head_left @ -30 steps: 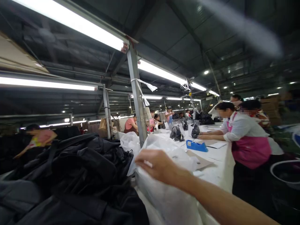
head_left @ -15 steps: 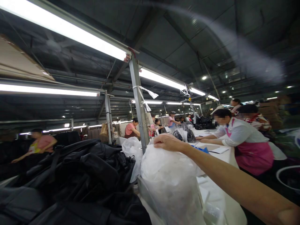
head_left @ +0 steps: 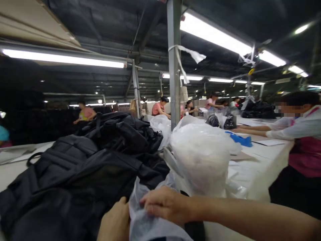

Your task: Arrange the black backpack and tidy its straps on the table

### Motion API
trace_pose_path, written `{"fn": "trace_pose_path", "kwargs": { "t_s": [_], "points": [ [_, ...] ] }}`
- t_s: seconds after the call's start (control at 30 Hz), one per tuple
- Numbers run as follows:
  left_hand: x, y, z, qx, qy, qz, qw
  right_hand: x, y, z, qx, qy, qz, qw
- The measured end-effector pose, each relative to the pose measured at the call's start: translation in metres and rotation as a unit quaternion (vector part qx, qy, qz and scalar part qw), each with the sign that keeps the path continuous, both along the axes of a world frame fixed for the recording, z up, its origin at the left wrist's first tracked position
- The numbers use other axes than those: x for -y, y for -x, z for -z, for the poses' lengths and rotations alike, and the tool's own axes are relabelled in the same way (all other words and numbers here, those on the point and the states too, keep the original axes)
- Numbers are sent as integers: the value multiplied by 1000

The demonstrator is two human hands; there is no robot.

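At the bottom middle, my right hand [head_left: 167, 205] has its fingers curled onto a thin translucent plastic bag [head_left: 142, 225]. My left hand [head_left: 114, 221] is closed at the bag's left edge, its fingertips mostly hidden behind the plastic. Something dark shows under the bag at the bottom of the picture; what it is I cannot make out. Just beyond my right hand stands a big bundle of white translucent plastic bags [head_left: 200, 154], held in a grey-sided holder. To the left, black backpacks [head_left: 82, 167] lie in a heap close by my left hand.
A metal post [head_left: 174, 63] rises behind the bundle. On the white table [head_left: 269, 162] at right lies a blue object [head_left: 239, 139] beside cardboard and papers. A co-worker in white and pink [head_left: 304, 134] leans over that table. Other people work farther back.
My right hand has left the top of the bundle and come down towards me, onto a plastic bag. My left hand has come into view. The camera has tilted down.
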State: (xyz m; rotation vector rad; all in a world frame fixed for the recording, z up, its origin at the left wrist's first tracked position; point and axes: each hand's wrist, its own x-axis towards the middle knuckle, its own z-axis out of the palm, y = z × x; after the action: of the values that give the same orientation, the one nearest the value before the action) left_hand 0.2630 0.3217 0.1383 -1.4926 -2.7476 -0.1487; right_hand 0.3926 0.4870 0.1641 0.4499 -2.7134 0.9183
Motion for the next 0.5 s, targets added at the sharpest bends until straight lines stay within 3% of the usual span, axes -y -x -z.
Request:
{"fn": "trace_pose_path", "kwargs": {
  "t_s": [0.07,0.17,0.27,0.37,0.5],
  "points": [
    [-2,-1,-3,15,1,-12,1000,5,6,32,6,-150,-79,986],
    [-2,-2,-3,11,-4,-10,1000,6,6,45,-9,-264,-91,960],
    [0,-1,-2,-3,-7,-4,1000,6,7,38,8,-267,-84,960],
    [-3,-2,-4,-19,-1,-9,1000,11,20,34,89,-281,-60,954],
    [-10,-9,-24,-56,12,-22,998,27,60,43,169,-279,6,945]
  ]
}}
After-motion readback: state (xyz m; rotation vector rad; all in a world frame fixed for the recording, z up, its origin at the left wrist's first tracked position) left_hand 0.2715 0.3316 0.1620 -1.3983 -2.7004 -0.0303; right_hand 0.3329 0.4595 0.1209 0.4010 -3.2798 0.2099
